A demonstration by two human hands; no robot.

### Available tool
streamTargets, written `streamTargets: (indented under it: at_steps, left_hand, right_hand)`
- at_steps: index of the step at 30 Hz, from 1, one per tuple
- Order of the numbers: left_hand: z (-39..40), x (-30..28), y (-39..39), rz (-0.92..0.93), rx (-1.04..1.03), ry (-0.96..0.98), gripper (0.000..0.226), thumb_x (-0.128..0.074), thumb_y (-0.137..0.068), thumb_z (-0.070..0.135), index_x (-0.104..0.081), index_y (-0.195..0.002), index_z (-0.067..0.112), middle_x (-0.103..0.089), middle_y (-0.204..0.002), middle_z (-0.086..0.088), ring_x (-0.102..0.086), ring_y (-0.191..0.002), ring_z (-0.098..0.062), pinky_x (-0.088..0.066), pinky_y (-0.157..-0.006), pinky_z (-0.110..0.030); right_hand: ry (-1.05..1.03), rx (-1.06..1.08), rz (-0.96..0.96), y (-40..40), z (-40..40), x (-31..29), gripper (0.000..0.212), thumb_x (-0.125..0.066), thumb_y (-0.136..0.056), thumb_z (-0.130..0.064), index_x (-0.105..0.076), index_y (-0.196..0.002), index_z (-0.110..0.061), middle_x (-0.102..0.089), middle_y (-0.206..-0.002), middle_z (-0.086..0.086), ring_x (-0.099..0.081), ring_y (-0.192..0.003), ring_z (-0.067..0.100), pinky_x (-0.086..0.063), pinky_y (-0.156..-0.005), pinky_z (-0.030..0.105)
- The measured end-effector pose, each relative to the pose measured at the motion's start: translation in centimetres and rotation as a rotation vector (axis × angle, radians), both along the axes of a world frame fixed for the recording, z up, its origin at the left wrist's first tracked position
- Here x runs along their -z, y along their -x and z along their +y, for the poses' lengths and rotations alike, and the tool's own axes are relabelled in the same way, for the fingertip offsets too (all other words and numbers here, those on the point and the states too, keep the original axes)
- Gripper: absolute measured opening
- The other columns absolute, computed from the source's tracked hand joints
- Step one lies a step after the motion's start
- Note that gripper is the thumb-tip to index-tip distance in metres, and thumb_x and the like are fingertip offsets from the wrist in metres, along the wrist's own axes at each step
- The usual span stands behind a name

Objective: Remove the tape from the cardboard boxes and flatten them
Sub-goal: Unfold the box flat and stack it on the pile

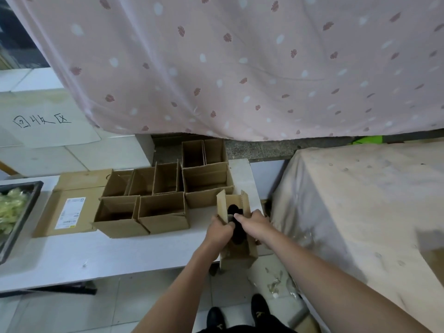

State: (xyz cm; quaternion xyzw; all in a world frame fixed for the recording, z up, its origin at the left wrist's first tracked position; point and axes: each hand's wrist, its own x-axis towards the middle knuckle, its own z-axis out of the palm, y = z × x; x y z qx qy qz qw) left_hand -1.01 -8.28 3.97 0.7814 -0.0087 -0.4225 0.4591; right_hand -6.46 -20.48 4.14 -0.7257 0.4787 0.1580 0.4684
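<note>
At the right end of a white table (72,255), I hold a small open cardboard box (239,248) upright at the table's edge. My left hand (219,230) curls over its left wall and my right hand (255,222) grips the right wall, fingers hooked over the rim. The top flaps stand open. Something dark shows inside, between my hands; I cannot tell whether it is an object or only shadow.

The step in hand looks like working this box open so it can fold flat. To do it well, I judge I should keep both grips low on opposite walls, find any tape along the bottom seam and peel it in one strip, then press opposite corners together so the box collapses along its creases and does not tear. The box overhangs the table edge, so it could slip to the floor.

Just beside it, to the left, a cluster of open boxes (163,195) sits packed wall to wall on the table; those I can see into appear empty. Left of them lies a flattened carton (69,212) with a white shipping label. At the far left, a black tray (14,234) holds pale yellowish scraps, possibly stripped tape.
</note>
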Motion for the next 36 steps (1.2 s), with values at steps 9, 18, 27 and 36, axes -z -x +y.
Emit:
streamTargets:
  at_steps: [9, 18, 27, 36]
  left_hand:
    - [0.4, 0.1, -1.8, -0.125, 0.084, -0.119, 0.066, -0.059, -0.097, 0.041, -0.027, -0.146, 0.01, -0.05, -0.115, -0.004, -0.053, -0.101, -0.023, -0.053, -0.089, -0.039]
    - [0.1, 0.1, -2.9, -0.178, 0.148, -0.237, 0.039, -0.064, -0.095, 0.039, -0.057, -0.117, 0.008, -0.065, -0.106, -0.009, -0.065, -0.095, -0.025, -0.06, -0.086, -0.042]
    - [2.7, 0.9, -4.1, -0.009, 0.066, -0.076, 0.034, -0.043, -0.107, 0.029, -0.048, -0.131, 0.007, -0.059, -0.123, -0.015, -0.06, -0.112, -0.031, -0.053, -0.099, -0.051]
    - [3.3, 0.6, -4.4, 0.117, 0.027, 0.017, 0.038, -0.051, -0.104, 0.027, -0.048, -0.136, 0.006, -0.059, -0.124, -0.015, -0.061, -0.11, -0.032, -0.054, -0.098, -0.051]
  right_hand:
    - [0.173, -0.055, -0.014, -1.3, 1.5, 0.0, 0.047, -0.058, -0.095, -0.049, -0.052, -0.121, -0.011, -0.061, -0.114, 0.009, -0.06, -0.1, 0.027, -0.041, -0.066, 0.029]
    - [0.223, -0.094, -0.03, -2.2, 0.8, 0.1, 0.029, -0.061, -0.096, -0.043, -0.048, -0.083, -0.02, -0.054, -0.078, -0.003, -0.056, -0.076, 0.016, -0.036, -0.053, 0.025]
    - [0.208, -0.025, -0.024, -1.5, -0.6, -0.2, 0.026, -0.042, -0.106, -0.022, -0.058, -0.115, -0.003, -0.061, -0.102, 0.01, -0.061, -0.097, 0.025, -0.043, -0.075, 0.03]
    - [0.228, -0.135, 0.008, -1.4, -1.3, -1.0, 0.022, -0.042, -0.107, -0.021, -0.057, -0.112, -0.005, -0.06, -0.099, 0.008, -0.061, -0.097, 0.023, -0.043, -0.074, 0.029]
